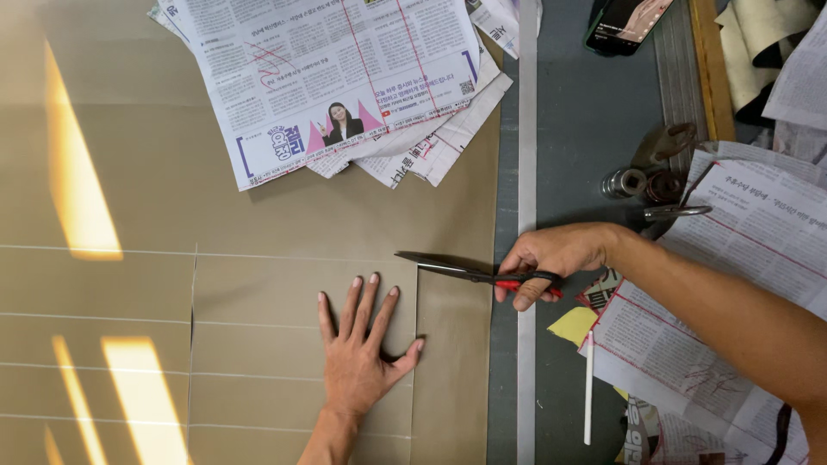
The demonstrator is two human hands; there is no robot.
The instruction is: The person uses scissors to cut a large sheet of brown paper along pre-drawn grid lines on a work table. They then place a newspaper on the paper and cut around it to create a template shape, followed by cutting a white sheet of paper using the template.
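My left hand (360, 344) lies flat, fingers spread, on a large sheet of olive-brown material (215, 215) marked with pale chalk lines. My right hand (551, 258) grips red-handled scissors (469, 274), whose dark blades point left and sit at the sheet's right part, just above a vertical cut line beside my left thumb. The blades look nearly closed.
A stack of newspapers (345, 77) lies on the sheet at the top. More newspapers (741, 258) are at the right under my forearm. A phone (624, 24), small metal cylinders (637, 182), a yellow scrap (573, 325) and a white stick (588, 387) sit on the grey table.
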